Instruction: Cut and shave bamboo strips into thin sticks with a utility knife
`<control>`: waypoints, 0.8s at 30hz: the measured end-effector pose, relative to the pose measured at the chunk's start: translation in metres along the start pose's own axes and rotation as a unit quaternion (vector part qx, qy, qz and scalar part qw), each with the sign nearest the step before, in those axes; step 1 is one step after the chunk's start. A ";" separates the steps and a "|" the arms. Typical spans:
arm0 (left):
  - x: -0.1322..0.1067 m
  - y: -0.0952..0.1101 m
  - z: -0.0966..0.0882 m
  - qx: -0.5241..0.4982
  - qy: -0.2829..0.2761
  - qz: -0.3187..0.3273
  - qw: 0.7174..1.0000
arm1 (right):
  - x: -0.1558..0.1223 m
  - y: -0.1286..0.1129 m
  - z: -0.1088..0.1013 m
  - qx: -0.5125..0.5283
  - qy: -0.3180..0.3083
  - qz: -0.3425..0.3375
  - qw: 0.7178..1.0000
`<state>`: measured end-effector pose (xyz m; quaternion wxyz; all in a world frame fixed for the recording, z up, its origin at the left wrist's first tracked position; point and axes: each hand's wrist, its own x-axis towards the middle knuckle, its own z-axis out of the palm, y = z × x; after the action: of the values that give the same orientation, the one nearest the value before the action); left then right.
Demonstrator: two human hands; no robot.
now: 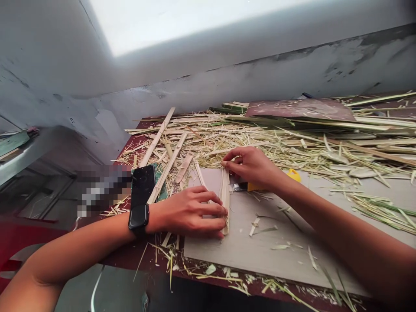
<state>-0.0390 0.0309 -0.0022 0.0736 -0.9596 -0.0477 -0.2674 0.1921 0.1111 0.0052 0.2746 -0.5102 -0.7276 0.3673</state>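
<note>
A pale bamboo strip [225, 199] lies lengthwise on a light board, pointing away from me. My left hand [195, 212] rests on the board with its fingers stretched out and apart, the tips touching the strip's left edge. At the strip's far end, my right hand [245, 167] pinches it between thumb and forefinger. Partly hidden under that hand and wrist is a yellow-handled cutter [294, 174], its metal blade showing just right of the strip. A narrower bamboo sliver [199, 173] lies left of the strip, running under my left hand.
The light board [292, 242] covers the near part of a dark red table. Bamboo shavings [208, 134] heap along the back. Longer bamboo strips [169, 167] lie at the left, beside a black phone [143, 186]. A brown sheet [299, 109] sits on bamboo lengths near the wall.
</note>
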 end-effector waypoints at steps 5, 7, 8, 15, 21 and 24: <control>0.002 0.001 -0.004 -0.002 -0.005 -0.005 1.000 | 0.000 -0.001 -0.001 0.006 -0.006 -0.007 1.000; 0.003 0.001 -0.005 -0.001 -0.010 -0.012 1.000 | 0.000 -0.002 -0.001 0.022 -0.006 -0.003 1.000; 0.003 0.001 -0.005 -0.001 -0.010 -0.015 1.000 | -0.001 -0.002 -0.001 0.032 -0.007 -0.003 0.999; 0.002 0.001 -0.003 0.013 -0.012 -0.017 1.000 | 0.001 -0.002 0.000 0.131 -0.002 -0.033 0.991; -0.002 0.000 0.000 0.033 0.011 -0.027 0.999 | 0.008 0.000 -0.013 0.177 0.104 -0.055 0.977; -0.005 0.001 0.001 0.051 0.010 -0.033 0.998 | 0.013 0.004 -0.020 0.195 0.177 -0.055 0.963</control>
<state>-0.0430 0.0301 -0.0056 0.1141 -0.9499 -0.0918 -0.2763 0.2050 0.1295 0.0136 0.5133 -0.4626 -0.6084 0.3903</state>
